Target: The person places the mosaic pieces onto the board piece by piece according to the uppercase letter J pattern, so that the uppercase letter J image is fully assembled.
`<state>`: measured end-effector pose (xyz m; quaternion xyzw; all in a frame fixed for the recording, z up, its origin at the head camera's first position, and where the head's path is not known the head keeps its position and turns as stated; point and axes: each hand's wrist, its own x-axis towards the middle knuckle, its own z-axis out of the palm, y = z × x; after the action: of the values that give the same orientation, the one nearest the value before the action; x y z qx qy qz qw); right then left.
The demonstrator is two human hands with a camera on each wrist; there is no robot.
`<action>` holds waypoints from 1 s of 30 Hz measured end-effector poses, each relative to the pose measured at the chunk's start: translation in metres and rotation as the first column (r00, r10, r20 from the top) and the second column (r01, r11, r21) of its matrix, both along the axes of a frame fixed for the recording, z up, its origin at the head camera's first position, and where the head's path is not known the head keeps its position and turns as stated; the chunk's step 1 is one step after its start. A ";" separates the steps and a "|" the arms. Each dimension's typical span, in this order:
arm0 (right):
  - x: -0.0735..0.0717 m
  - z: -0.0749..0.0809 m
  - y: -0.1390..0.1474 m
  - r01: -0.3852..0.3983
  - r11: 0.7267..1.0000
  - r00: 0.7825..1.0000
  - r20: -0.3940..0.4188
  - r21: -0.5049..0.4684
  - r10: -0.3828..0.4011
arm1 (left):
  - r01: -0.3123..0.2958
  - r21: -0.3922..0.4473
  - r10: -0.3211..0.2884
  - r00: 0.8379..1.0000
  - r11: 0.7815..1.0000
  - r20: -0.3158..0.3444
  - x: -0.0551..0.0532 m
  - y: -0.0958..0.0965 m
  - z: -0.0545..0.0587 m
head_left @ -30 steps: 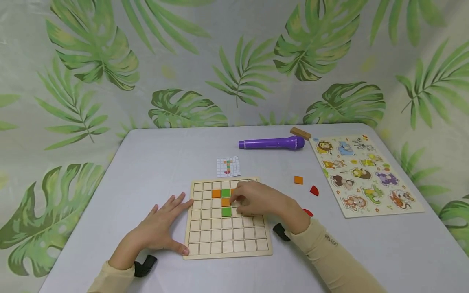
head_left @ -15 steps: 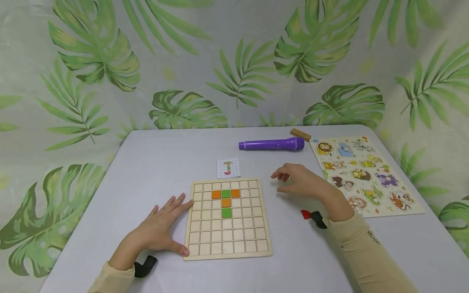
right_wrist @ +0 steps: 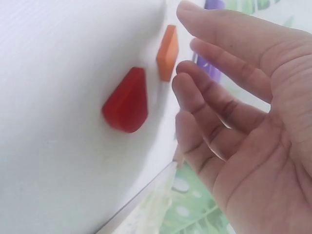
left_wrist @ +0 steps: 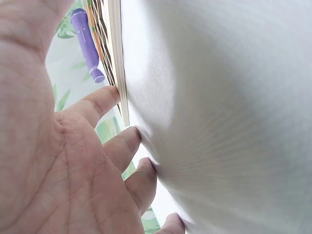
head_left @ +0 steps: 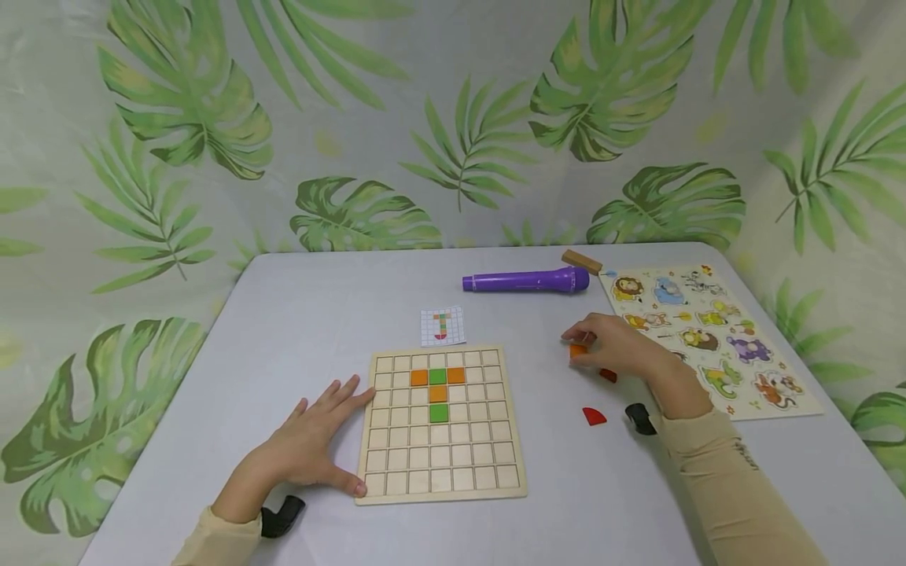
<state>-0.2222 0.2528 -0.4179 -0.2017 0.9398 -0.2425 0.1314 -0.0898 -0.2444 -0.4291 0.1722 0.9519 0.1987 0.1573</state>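
Note:
My left hand lies spread at the left side of a wooden grid board, thumb and index finger touching its edge; the left wrist view shows its fingertips there. On the board, orange tiles and green tiles form a T-like shape. To the right, my right hand hovers with loosely bent fingers over a loose orange square tile. The right wrist view shows that tile standing just off the fingertips. One red quarter-circle piece is partly hidden under the hand; another red piece lies nearer me.
Behind the board lies a small pattern card. A purple toy microphone and a brown wooden block lie farther back. An animal puzzle board occupies the right side, partly beneath the right forearm. Black wrist-camera parts project below each wrist.
My right hand has left the board, where a third orange tile now shows in the top row, and moved right to the loose orange tile. My left hand has stayed put.

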 end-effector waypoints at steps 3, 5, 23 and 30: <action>-0.001 -0.002 0.003 0.008 1.000 1.000 0.009 -0.009 -0.008 | 0.003 -0.003 -0.003 1.000 1.000 -0.005 -0.001 -0.001 -0.001; -0.001 -0.004 0.005 0.016 1.000 1.000 0.015 -0.017 -0.015 | 0.005 -0.004 -0.005 1.000 1.000 -0.007 -0.001 -0.001 -0.001; -0.003 -0.008 0.014 0.040 0.999 0.999 0.021 -0.022 -0.040 | 0.007 -0.021 -0.007 1.000 1.000 -0.016 -0.001 0.000 -0.001; -0.002 -0.008 0.013 0.046 0.999 0.999 0.026 -0.020 -0.045 | 0.008 -0.021 -0.008 1.000 1.000 -0.016 0.000 0.000 -0.001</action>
<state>-0.2245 0.2662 -0.4255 -0.1784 0.9398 -0.2578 0.1356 -0.0900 -0.2440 -0.4302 0.1758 0.9545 0.1869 0.1521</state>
